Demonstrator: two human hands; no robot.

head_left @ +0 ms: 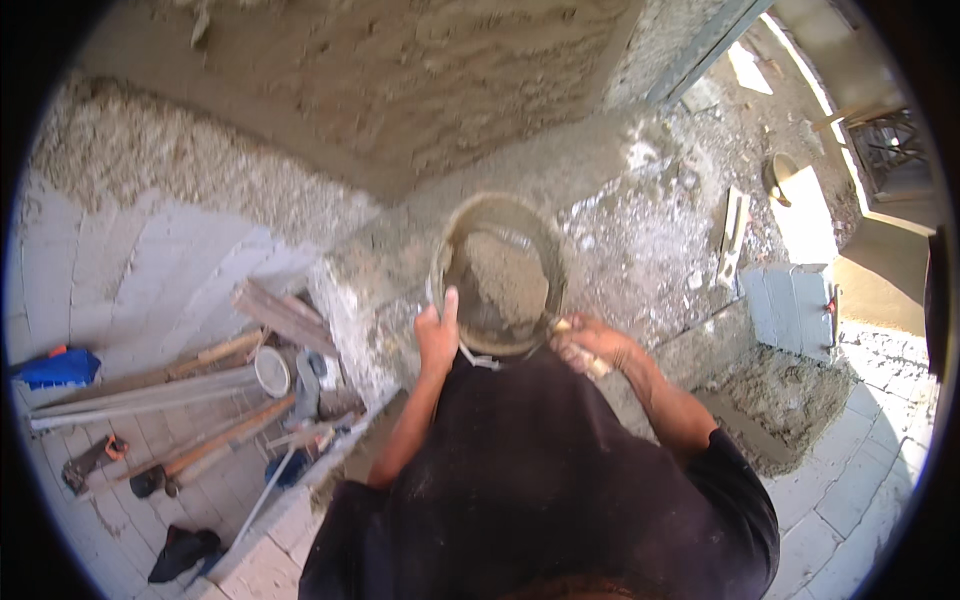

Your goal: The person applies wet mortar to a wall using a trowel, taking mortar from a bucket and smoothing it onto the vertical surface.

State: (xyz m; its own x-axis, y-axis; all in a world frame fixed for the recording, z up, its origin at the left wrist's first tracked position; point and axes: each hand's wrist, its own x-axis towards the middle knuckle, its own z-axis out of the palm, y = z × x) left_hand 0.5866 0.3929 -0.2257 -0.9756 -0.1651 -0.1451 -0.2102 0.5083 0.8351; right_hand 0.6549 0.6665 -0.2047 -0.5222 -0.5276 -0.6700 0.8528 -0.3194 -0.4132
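Note:
A round bucket (437,275) with wet grey mortar (508,275) inside stands in front of me on the rough ledge. My left hand (436,335) grips its near left rim, one digit lying up along the edge. Beside the near right rim, my right hand (592,346) is closed around the pale handle of what looks like a trowel (598,367). The trowel's blade cannot be told apart from the mortar. A white bucket handle (480,360) hangs at the near side, partly behind my dark shirt.
A wall with wet brown plaster (400,90) rises ahead. Boards (225,440), a white tube-like roll (150,392) and tools lie below left. To the right are a long pale level-like bar (733,237), a grey block (790,310) and a mortar heap (780,400).

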